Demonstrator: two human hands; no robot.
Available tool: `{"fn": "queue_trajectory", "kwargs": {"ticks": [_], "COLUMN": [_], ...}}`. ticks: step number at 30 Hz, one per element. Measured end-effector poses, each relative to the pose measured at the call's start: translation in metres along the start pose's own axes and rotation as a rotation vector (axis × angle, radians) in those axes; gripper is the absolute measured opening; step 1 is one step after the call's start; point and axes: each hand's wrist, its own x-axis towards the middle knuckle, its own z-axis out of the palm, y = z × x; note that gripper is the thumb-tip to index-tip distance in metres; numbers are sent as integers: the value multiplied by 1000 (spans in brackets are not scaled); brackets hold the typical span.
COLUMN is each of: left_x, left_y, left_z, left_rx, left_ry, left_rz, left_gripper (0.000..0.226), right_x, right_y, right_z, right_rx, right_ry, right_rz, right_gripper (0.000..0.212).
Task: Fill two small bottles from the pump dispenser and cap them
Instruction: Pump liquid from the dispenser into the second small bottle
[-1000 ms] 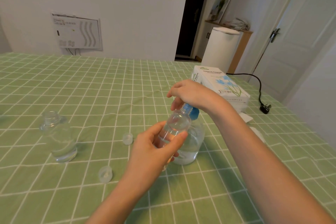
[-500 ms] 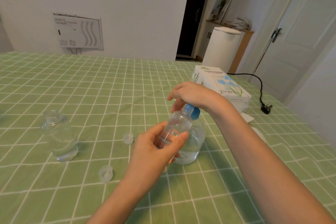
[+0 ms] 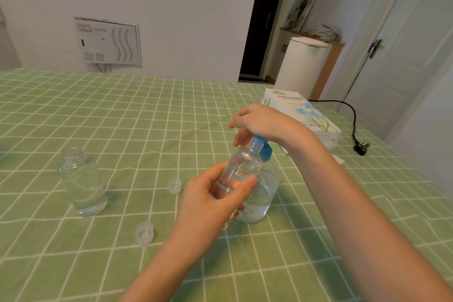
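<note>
Head view: the left hand [image 3: 210,201] grips a small bottle [image 3: 241,170], tilted, its mouth at the blue nozzle of the pump dispenser [image 3: 266,186], which stands on the green tablecloth [image 3: 122,117]. The right hand [image 3: 264,122] lies over the pump head, fingers curled round it. A second bottle [image 3: 82,179] stands open, well to the left; a far cap [image 3: 174,186] and a near cap [image 3: 144,233] lie between.

A single wide-angle view, worn on the head, looks forward and down across the table [image 3: 122,110]. It sits close over the left hand [image 3: 210,201] and right hand [image 3: 264,122], forearms entering from the bottom edge, and faces the far wall [image 3: 171,19]. Edges seem bowed, so outlying angles are unsure.
</note>
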Motion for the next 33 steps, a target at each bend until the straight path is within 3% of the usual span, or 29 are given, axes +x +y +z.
{"fn": "queue_trajectory", "kwargs": {"ticks": [10,17,23,33], "left_x": [0,1,-1,-1], "left_y": [-3,0,0,0], "left_z": [1,1,0,1], "left_rx": [10,-24,-10,8], "left_ry": [-6,-11,-10,1], "left_rz": [3,12,-4,4], "left_gripper": [12,26,6,13], "right_x": [0,-1,2,-2], "right_y": [4,1,4,2], "right_z": [5,-2,4,0], "right_rx": [11,45,31,40], "right_ry": [-17,33,8,44], "right_rz": [-2,-5,4,-17], "right_gripper": [34,39,34,38]}}
